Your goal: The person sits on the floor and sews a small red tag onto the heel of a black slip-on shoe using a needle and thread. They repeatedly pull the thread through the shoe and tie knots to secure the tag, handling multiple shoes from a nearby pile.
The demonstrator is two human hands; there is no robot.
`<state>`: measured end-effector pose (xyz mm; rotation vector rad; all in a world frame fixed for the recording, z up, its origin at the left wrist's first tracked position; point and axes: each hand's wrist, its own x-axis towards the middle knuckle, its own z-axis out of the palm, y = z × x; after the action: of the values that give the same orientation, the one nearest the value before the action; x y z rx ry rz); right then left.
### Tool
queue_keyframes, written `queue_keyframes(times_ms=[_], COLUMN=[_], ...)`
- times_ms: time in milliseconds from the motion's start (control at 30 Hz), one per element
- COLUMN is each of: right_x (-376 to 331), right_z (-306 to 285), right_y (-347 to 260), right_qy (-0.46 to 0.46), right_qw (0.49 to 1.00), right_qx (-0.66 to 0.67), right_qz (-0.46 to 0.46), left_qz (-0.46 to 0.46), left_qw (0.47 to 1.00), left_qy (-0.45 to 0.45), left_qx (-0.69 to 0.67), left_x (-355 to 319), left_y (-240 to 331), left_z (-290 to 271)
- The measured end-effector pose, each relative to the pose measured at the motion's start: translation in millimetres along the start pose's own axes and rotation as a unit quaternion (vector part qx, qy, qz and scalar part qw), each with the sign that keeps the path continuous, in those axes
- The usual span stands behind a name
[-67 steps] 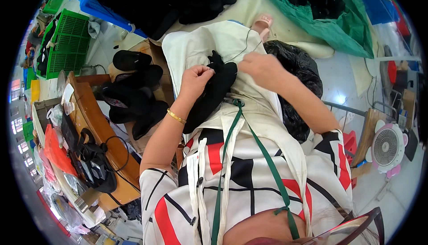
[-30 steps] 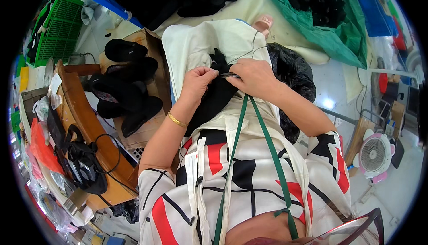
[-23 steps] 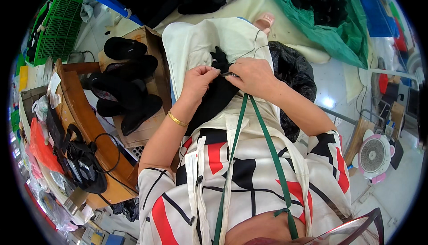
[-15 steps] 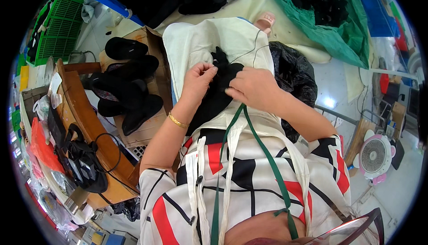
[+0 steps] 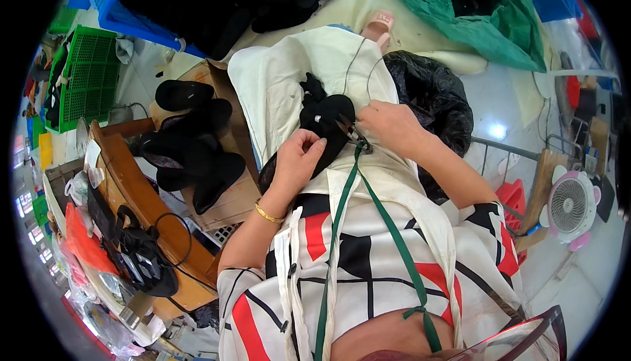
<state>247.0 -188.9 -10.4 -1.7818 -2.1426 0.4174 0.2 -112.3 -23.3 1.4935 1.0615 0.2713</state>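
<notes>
On lap, left hand (image 5: 297, 164) gripping black shoe piece (image 5: 327, 124), right hand (image 5: 388, 124) beside

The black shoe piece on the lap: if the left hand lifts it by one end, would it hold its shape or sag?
Probably sag a little. The black shoe piece looks thin and follows the curve of the cream apron beneath it. It seems light, since the left hand steadies it with fingertips alone. Its fabric-like surface is unlikely to slip.

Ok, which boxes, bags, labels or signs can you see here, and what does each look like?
Cardboard box: left of the lap, brown, open, holding black shoe pieces.
Black plastic bag: right of the lap, crumpled, glossy.
Small white label: on the black shoe piece held on the lap.
No signs or screens clearly visible.
</notes>
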Motion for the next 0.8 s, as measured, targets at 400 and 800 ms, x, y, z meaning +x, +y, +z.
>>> queue_keyframes(times_ms=[400, 800], right_x=[5, 5], right_z=[-20, -5], right_y=[14, -14], right_qy=[0.097, 0.023], right_qw=[0.796, 0.892], right_qx=[0.566, 0.42], right_qz=[0.193, 0.165], left_qz=[0.234, 0.003], left_qw=[0.961, 0.97], left_qy=[0.072, 0.036], left_qx=[0.125, -0.239], left_x=[-4, -12], left_y=[31, 55], left_z=[-17, 7])
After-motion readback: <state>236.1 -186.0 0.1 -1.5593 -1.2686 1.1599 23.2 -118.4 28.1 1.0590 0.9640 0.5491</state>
